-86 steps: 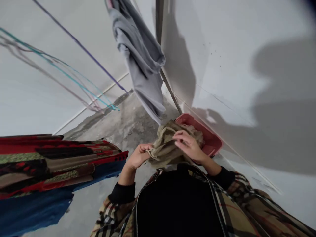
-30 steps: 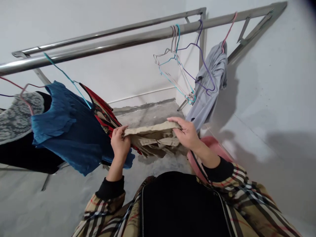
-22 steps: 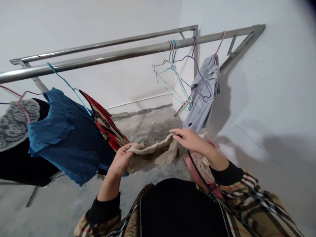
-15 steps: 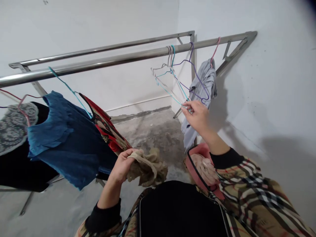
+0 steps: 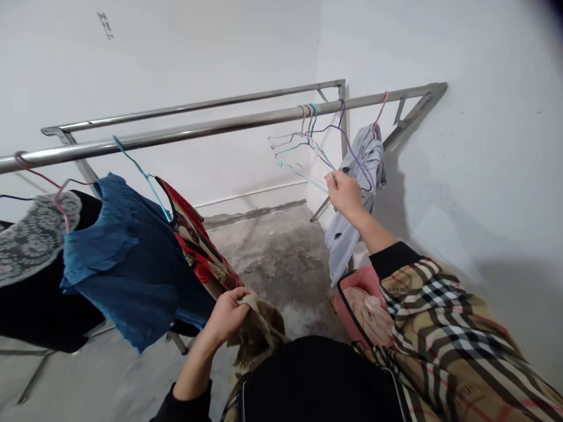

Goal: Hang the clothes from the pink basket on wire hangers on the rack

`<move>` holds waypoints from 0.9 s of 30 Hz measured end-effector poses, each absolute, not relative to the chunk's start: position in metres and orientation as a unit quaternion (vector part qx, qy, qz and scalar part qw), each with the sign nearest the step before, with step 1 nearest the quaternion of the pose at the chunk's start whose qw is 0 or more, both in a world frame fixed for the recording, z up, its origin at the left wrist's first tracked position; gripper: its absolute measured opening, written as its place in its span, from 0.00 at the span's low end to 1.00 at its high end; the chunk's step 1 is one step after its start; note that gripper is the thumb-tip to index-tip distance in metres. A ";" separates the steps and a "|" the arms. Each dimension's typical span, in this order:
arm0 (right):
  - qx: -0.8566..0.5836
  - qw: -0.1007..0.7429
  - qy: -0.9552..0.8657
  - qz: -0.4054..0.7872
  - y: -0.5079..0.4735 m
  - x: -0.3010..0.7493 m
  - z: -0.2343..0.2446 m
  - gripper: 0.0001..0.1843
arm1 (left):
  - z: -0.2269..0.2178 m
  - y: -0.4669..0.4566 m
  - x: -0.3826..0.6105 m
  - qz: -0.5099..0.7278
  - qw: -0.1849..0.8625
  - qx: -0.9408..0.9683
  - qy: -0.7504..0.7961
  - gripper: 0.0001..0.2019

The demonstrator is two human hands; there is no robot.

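Note:
My right hand (image 5: 345,194) is raised to a bunch of thin coated wire hangers (image 5: 303,140) on the nearer steel rail (image 5: 197,129), its fingertips pinching a pale wire low on them. Lower down, my left hand (image 5: 227,316) grips a crumpled khaki cloth garment (image 5: 259,334), which hangs bunched against my black front. The cloth's lower part is hidden behind that black front.
A blue top (image 5: 127,258), a red patterned garment (image 5: 193,246) and a grey lace piece (image 5: 35,234) hang on the left. A grey garment (image 5: 358,199) hangs right of my hand. A pink basket (image 5: 360,305) holding cloth sits below it, by the white wall, on a concrete floor (image 5: 272,252).
My right hand has left the khaki cloth and risen to the hangers. My left hand has bunched the cloth and lowered it toward my body. The view has tilted up and steadied.

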State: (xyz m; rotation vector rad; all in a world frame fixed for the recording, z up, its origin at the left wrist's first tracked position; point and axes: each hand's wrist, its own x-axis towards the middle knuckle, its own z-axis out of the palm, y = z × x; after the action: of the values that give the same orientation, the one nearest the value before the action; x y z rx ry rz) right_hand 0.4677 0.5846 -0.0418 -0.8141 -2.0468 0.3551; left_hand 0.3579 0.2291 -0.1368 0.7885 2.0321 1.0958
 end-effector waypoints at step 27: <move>-0.249 0.255 -0.811 0.465 0.418 0.621 -0.177 0.12 | -0.135 0.279 0.339 0.693 0.380 0.070 0.609 0.16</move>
State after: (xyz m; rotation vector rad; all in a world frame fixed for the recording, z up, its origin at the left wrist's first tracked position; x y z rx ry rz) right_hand 0.6215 0.4184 -0.1765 -0.6765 -2.2014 1.2622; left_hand 0.3389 0.2794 -0.1354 0.1785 1.5544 1.7704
